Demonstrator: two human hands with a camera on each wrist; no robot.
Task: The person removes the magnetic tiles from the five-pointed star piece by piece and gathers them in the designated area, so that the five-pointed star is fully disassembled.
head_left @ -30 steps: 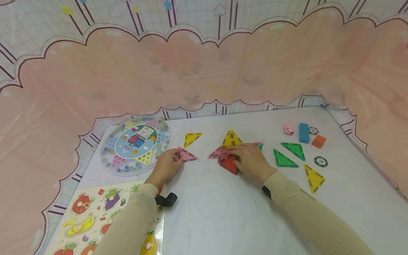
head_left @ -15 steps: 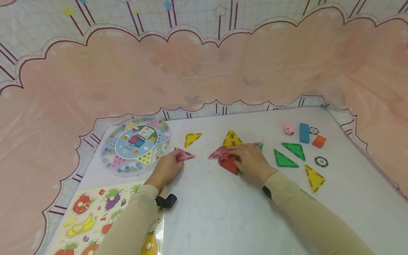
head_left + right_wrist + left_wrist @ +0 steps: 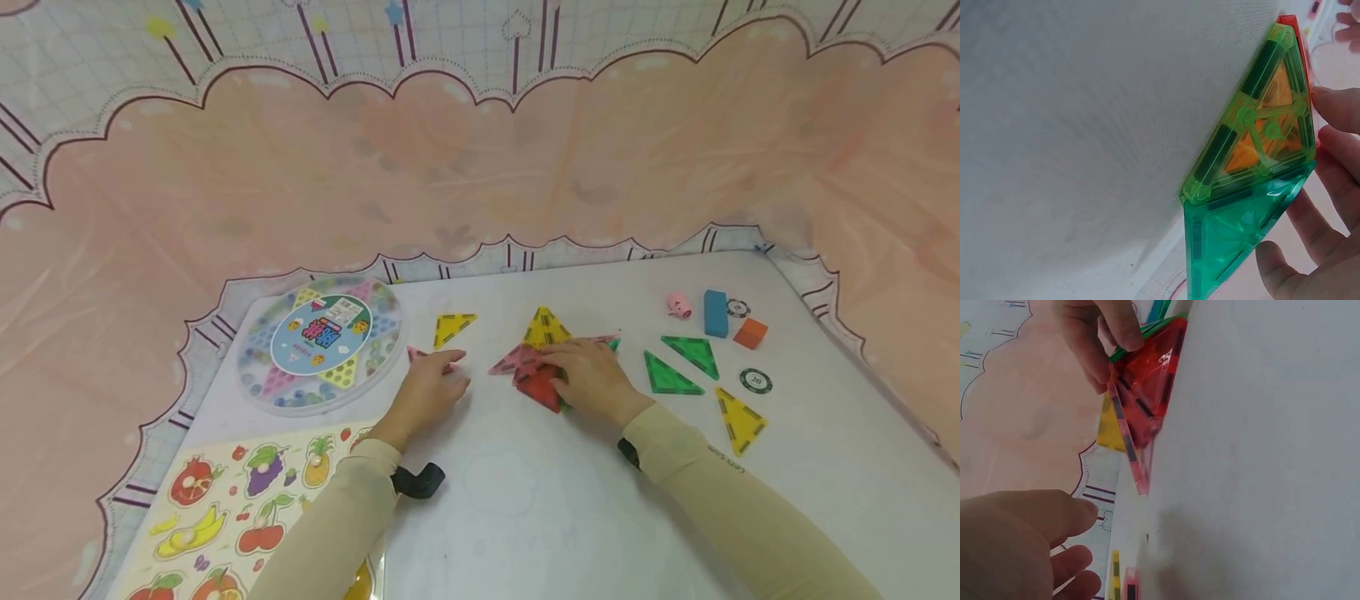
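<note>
My right hand (image 3: 600, 379) holds a built-up shape of magnetic tiles, its fingers over the top and side. Red (image 3: 538, 389), pink (image 3: 516, 359) and yellow (image 3: 546, 327) triangles show on it; in the right wrist view a light green triangle (image 3: 1244, 115) and a darker green triangle (image 3: 1232, 225) join edge to edge. My left hand (image 3: 427, 393) hovers over a loose pink triangle tile (image 3: 416, 353) and partly hides it. Its thumb and fingers are apart in the left wrist view, gripping nothing.
A loose yellow triangle (image 3: 452, 327) lies behind the left hand. Round marble game (image 3: 320, 333) and fruit puzzle board (image 3: 225, 500) lie left. To the right are green tiles (image 3: 670, 375), a yellow tile (image 3: 740, 421), blocks (image 3: 716, 313), a pig figure (image 3: 678, 305) and chips (image 3: 755, 381).
My left hand has let go of the pink triangle and moved right, over it. That tile shifted slightly left beforehand. The right hand and the tile shape have stayed put.
</note>
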